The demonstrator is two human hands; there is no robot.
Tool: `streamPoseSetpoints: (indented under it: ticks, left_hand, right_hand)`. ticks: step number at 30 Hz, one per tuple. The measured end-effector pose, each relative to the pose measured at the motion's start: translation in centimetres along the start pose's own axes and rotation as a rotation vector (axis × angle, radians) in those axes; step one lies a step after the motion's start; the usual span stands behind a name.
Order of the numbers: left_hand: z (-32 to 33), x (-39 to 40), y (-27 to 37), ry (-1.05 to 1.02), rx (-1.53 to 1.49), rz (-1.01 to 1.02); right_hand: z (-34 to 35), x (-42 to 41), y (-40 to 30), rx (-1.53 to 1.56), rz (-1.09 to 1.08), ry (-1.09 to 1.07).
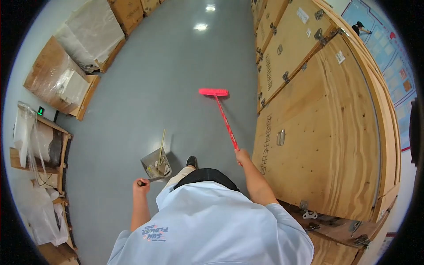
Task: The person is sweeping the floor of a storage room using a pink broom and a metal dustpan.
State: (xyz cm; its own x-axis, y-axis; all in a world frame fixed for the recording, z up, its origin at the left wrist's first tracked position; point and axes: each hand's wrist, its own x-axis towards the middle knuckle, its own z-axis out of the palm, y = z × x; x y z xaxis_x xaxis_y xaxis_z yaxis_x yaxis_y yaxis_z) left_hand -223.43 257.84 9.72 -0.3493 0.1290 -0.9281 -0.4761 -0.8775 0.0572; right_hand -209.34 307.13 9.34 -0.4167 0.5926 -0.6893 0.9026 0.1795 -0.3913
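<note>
My right hand (242,157) grips the red patterned handle of a push broom (226,123). Its pink-red broom head (213,92) rests on the grey floor ahead of me, slightly right of the middle. In my left hand (141,186) is the dark end of a dustpan handle (155,179). The grey dustpan (155,155) is low at my left front, just left of my shoe (191,161). Light-coloured litter (156,169) lies in it, and a thin yellowish stick (162,145) pokes up past its edge.
Large plywood crates (318,132) with metal latches line the right side close to me; some bear writing. Plastic-wrapped goods on wooden bases (59,79) stand along the left wall. Beyond the crates, a person (357,28) reaches toward a blue wall board (386,43).
</note>
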Motion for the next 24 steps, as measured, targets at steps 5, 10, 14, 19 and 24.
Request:
streamPoseSetpoints:
  ticks: [5, 10, 14, 19, 24]
  left_hand:
    - [4.7, 3.3, 1.0, 0.052, -0.046, 0.152]
    - [9.8, 5.6, 2.0, 0.096, 0.042, 0.014]
    - [13.8, 7.1, 1.9, 0.063, 0.130, 0.100]
    - [19.1, 9.4, 0.0, 0.089, 0.309, -0.078]
    - [22.2, 11.1, -2.3, 0.046, 0.296, 0.016]
  right_hand:
    - [1.3, -2.6, 3.6, -0.160, -0.077, 0.184]
    - [3.1, -12.2, 11.5, -0.077, -0.144, 0.286]
    - [3.3, -18.0, 13.5, -0.315, 0.231, 0.111]
    - [4.0, -16.2, 11.0, -0.314, 0.315, 0.035]
    - [4.2, -4.3, 6.4, -0.267, 0.258, -0.004]
